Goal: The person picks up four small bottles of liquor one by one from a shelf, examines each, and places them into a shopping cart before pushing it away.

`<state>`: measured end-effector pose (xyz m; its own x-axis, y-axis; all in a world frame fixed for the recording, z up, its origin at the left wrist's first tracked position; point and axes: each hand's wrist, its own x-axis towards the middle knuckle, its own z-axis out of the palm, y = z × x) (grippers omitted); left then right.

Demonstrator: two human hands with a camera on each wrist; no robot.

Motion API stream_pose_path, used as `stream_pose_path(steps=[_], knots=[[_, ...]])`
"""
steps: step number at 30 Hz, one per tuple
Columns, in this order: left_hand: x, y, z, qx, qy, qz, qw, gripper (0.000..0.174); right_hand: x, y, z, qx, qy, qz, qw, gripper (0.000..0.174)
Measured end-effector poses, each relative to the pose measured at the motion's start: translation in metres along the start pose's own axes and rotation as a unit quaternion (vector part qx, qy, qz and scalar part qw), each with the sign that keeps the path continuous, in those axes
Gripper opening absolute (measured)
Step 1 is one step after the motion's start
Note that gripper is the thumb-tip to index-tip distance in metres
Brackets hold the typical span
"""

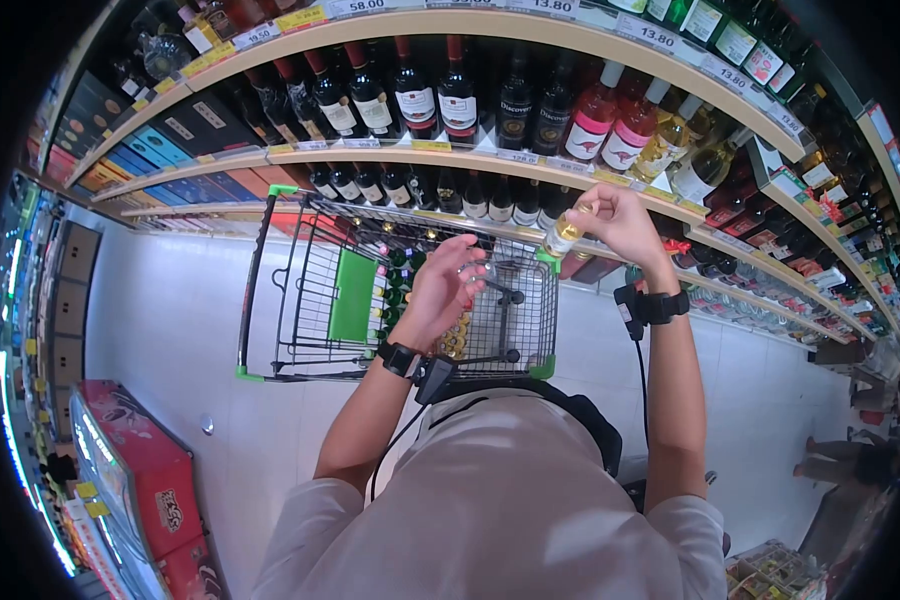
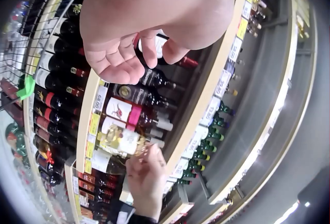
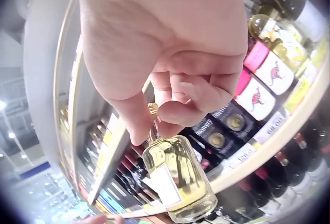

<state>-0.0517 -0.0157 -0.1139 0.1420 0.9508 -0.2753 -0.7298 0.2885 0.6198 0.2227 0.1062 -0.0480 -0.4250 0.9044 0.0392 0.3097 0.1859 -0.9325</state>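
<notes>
- The right hand (image 1: 618,232) pinches a small clear glass bottle (image 3: 178,170) at its neck, thumb against bent fingers; this grip likely suits the narrow neck and leaves the body and pale label uncovered.
- The bottle hangs tilted, its base lower than its gold-coloured cap (image 3: 153,108), perhaps because it is held only near the top.
- In the head view, it appears near the green-cornered end of the shopping cart (image 1: 543,368), in front of the shelf (image 1: 410,152).
- The left hand (image 1: 440,292) holds nothing; its fingers are apart and loosely bent above the cart, perhaps kept free for support.
- Green bottles (image 1: 398,285) and small golden bottles (image 1: 455,340) lie inside the cart, whose wire sides contain them.
- Pink-labelled bottles (image 1: 587,130) stand side by side on the shelf, labels outward, presumably for easy reading.
</notes>
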Motion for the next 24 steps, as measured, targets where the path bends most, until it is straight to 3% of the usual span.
stream_pose_path(steps=[3,6,9,11,15,19,24], knots=[[-0.015,-0.002,-0.029,-0.056,0.039,0.005,0.998,0.020,-0.004,0.049,0.017,0.036,-0.017,0.087,0.995,0.025],[-0.025,-0.007,-0.062,-0.082,0.071,0.007,0.994,0.022,-0.015,0.096,0.039,-0.086,0.027,0.046,0.995,0.026],[-0.036,-0.007,-0.087,-0.089,0.093,0.013,0.992,0.018,-0.027,0.142,0.059,-0.124,0.023,0.086,0.988,0.028],[-0.046,-0.005,-0.091,-0.093,0.104,0.024,0.990,0.015,-0.036,0.151,0.069,-0.183,0.009,0.130,0.975,0.028],[-0.060,-0.005,-0.113,-0.112,0.122,0.029,0.986,0.014,-0.051,0.186,0.093,-0.168,0.002,0.187,0.968,0.021],[-0.074,0.003,-0.124,-0.099,0.166,0.035,0.981,0.013,-0.062,0.216,0.120,-0.191,0.010,0.222,0.956,0.032],[-0.089,0.021,-0.130,-0.087,0.211,0.045,0.973,0.013,-0.068,0.254,0.161,-0.176,-0.034,0.289,0.940,0.027]])
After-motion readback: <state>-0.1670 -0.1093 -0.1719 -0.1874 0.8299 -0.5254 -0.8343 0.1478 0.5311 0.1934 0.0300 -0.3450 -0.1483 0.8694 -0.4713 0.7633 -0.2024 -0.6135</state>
